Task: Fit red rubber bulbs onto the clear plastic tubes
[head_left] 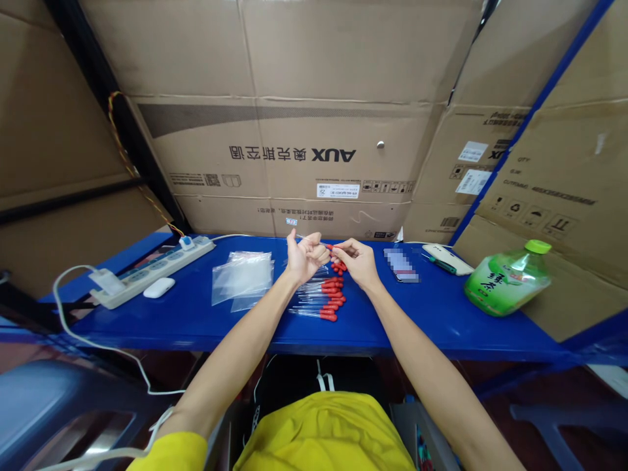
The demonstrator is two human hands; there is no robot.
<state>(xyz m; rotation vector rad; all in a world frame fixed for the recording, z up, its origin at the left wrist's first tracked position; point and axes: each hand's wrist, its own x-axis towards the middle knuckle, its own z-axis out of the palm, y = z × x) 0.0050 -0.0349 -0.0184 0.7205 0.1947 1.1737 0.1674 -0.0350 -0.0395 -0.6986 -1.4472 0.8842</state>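
Note:
Both my hands are raised over the blue table [196, 320]. My left hand [303, 256] is closed around a small clear plastic bag, its thin mouth showing above the fingers. My right hand [357, 259] pinches a clear dropper with a red bulb [328, 246] and holds its tip at the bag's mouth. Below the hands lie several more red-bulbed droppers [324, 301] in a loose row on the table. A stack of clear plastic bags [243, 277] lies to the left of them.
A white power strip [147, 271] with cable and a white earbud case [158, 287] sit at the left. A phone [401, 267], a white device with a green pen [444, 260] and a green bottle [507, 278] are at the right. Cardboard boxes [314, 157] wall the back.

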